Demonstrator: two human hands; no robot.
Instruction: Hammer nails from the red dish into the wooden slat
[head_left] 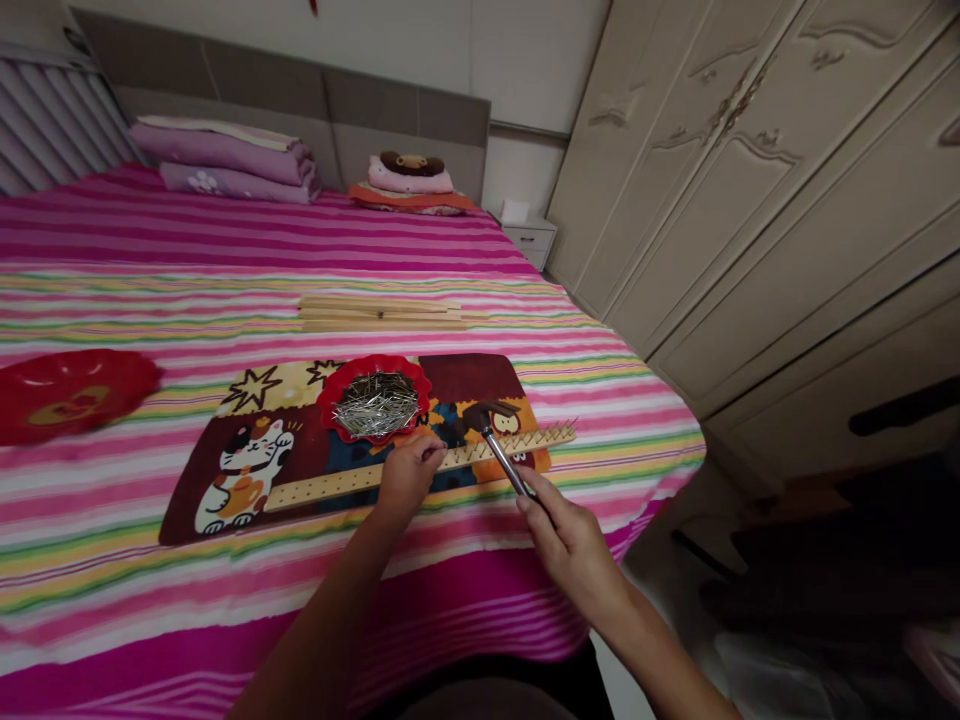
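Fingers first: those of the right hand [574, 535] were wrapped round the handle of a hammer [508, 460], while those of the left hand [409, 475] bunched narrow over a wooden strip [322, 488]; whether they pinched a nail, one could not tell. Beneath it all spread the striped bed [97, 565], and on its near side lay a mat [309, 452], a cat printed at its left. Well left sat a red tray [129, 377], blurred. Beyond the mat, a bunch of other strips [382, 316], no nails seen on them, so apparently untouched! And the strip in play? It slanted across the mat, its right end poking past the edge. The red bowl [327, 408] stood just beyond the left hand. Then the smallest pieces, and the score: nails [544, 436] bristled along the right stretch, so that part looked done; the left stretch showed only small dots, so perhaps half or more remained, with a great heap of loose nails [379, 405] in the bowl.
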